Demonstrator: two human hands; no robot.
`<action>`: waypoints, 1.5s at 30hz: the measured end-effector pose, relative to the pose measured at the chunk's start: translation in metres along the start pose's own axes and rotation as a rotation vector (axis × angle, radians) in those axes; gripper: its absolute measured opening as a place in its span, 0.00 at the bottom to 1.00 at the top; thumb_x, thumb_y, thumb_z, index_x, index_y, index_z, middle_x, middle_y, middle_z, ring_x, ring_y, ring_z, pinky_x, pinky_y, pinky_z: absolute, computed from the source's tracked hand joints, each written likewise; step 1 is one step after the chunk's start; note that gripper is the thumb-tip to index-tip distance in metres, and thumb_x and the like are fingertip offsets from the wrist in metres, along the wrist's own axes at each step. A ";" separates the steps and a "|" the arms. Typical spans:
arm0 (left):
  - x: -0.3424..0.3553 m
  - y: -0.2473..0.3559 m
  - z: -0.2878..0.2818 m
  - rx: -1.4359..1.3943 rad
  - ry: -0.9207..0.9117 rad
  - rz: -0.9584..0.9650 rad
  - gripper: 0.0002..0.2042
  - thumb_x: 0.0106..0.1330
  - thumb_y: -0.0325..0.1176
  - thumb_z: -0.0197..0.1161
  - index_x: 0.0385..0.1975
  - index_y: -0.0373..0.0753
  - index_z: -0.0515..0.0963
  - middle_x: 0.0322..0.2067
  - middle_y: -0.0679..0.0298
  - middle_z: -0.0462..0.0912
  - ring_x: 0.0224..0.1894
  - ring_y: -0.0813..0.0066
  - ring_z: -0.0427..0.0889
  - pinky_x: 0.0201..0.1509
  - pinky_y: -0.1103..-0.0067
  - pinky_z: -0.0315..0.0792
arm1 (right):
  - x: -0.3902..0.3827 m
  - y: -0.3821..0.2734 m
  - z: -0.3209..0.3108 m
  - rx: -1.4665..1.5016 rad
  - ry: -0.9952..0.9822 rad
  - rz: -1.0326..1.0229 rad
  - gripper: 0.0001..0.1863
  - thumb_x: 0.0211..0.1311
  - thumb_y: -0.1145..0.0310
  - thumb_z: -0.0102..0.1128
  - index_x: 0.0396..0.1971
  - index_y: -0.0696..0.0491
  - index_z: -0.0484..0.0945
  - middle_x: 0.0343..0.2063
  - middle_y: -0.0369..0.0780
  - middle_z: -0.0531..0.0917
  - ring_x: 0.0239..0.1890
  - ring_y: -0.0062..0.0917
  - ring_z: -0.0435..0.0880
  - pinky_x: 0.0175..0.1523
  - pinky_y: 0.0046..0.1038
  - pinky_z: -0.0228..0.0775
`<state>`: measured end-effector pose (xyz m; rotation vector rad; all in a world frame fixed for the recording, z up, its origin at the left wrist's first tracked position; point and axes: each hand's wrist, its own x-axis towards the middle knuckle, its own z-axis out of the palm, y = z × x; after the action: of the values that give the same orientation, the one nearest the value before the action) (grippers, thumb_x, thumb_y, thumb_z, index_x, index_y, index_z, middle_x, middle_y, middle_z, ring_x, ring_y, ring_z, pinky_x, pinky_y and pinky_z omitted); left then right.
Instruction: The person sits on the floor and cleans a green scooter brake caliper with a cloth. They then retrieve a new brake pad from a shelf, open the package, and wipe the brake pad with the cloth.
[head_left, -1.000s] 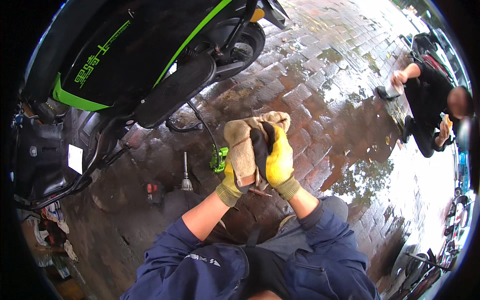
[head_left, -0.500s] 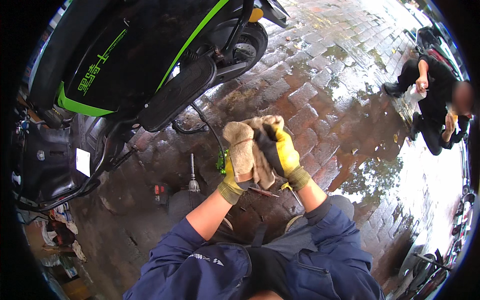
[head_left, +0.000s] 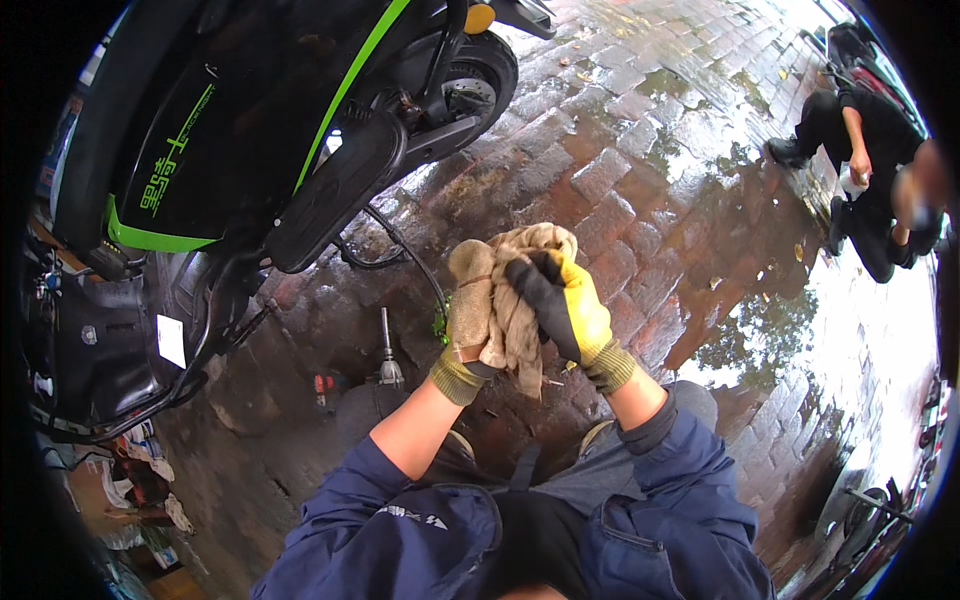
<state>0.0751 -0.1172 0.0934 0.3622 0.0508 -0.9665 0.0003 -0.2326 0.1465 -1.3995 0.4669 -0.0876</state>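
In the head view, a tan cloth is near the middle, right of a scooter, the right hand curled tightly onto it, the left hand mostly covered by it (I cannot tell its grip, nor what fills the white cup or bag at far right).

The head-worn fisheye looks down, forearms near and wet paving beyond.

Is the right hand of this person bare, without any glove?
No, the right hand wears a yellow and black glove while it grips the brown cloth.
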 end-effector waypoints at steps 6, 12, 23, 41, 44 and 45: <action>0.000 -0.003 -0.038 -0.008 -0.070 0.148 0.31 0.84 0.52 0.43 0.78 0.39 0.57 0.76 0.52 0.63 0.76 0.56 0.65 0.82 0.62 0.56 | -0.005 0.005 0.008 -0.652 0.211 -0.517 0.28 0.61 0.49 0.74 0.52 0.54 0.85 0.50 0.53 0.83 0.51 0.51 0.85 0.56 0.43 0.78; -0.011 -0.007 -0.069 -0.248 -0.437 0.143 0.28 0.84 0.50 0.42 0.76 0.40 0.62 0.73 0.55 0.67 0.73 0.56 0.69 0.82 0.61 0.58 | 0.019 0.039 -0.005 -0.532 0.269 -0.546 0.22 0.65 0.59 0.73 0.53 0.55 0.84 0.49 0.51 0.79 0.51 0.48 0.81 0.57 0.41 0.74; -0.019 -0.003 -0.071 -0.017 0.017 0.173 0.27 0.84 0.50 0.39 0.72 0.39 0.66 0.68 0.54 0.74 0.70 0.54 0.73 0.77 0.59 0.65 | 0.023 0.040 0.001 -0.535 0.126 -0.595 0.22 0.63 0.74 0.68 0.58 0.55 0.82 0.56 0.49 0.80 0.59 0.43 0.81 0.63 0.34 0.74; 0.005 0.010 -0.015 0.496 -0.064 0.364 0.30 0.80 0.57 0.50 0.48 0.28 0.77 0.45 0.57 0.82 0.45 0.69 0.80 0.53 0.75 0.77 | 0.006 0.013 0.013 -0.431 -0.136 -0.116 0.28 0.72 0.49 0.64 0.60 0.55 0.81 0.54 0.52 0.86 0.57 0.44 0.86 0.63 0.36 0.75; 0.005 0.003 -0.006 0.360 0.010 0.314 0.31 0.79 0.59 0.52 0.47 0.29 0.77 0.42 0.58 0.81 0.44 0.69 0.79 0.53 0.74 0.77 | 0.007 0.016 0.005 -0.500 -0.164 -0.117 0.26 0.71 0.50 0.64 0.58 0.53 0.82 0.52 0.52 0.87 0.56 0.47 0.86 0.62 0.39 0.76; 0.006 0.008 -0.011 0.323 -0.086 0.284 0.30 0.79 0.59 0.52 0.47 0.30 0.76 0.41 0.59 0.79 0.43 0.68 0.79 0.52 0.74 0.77 | 0.013 0.022 0.005 -0.575 -0.215 -0.228 0.27 0.71 0.48 0.63 0.59 0.52 0.82 0.51 0.51 0.87 0.55 0.48 0.86 0.62 0.40 0.76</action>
<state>0.0860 -0.1139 0.0837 0.6069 -0.2327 -0.7062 0.0095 -0.2283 0.1227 -2.0003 0.1507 0.0165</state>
